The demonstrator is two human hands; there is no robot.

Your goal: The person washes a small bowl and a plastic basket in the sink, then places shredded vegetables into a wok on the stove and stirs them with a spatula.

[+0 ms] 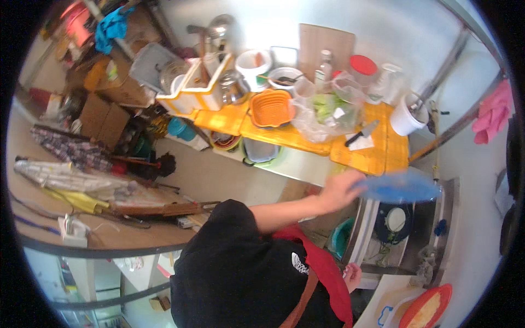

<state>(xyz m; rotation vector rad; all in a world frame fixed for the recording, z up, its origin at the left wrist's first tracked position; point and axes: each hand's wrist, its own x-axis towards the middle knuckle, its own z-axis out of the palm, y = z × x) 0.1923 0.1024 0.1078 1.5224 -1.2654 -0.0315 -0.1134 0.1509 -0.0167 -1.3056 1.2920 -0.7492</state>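
Observation:
My left hand (342,190) grips the near rim of a blue plastic basket or tray (400,187), blurred and tilted over a metal-edged sink (363,233). Its inside cannot be made out. Under it, a dark round thing with a white disc (396,219) sits in the sink, beside some green stems (384,250). Lower down, my right hand (352,277) is by the sink's near corner, partly hidden by the red apron (324,270). Its fingers look curled, and whether they hold anything is unclear.
Above the sink, a yellow-covered table (287,135) carries a knife (361,134), a plastic bag of leafy greens (328,108), an orange basket (271,107) and a white bucket (408,115). A teal basin (342,238) stands beside the sink. A red bowl (426,307) is at lower right.

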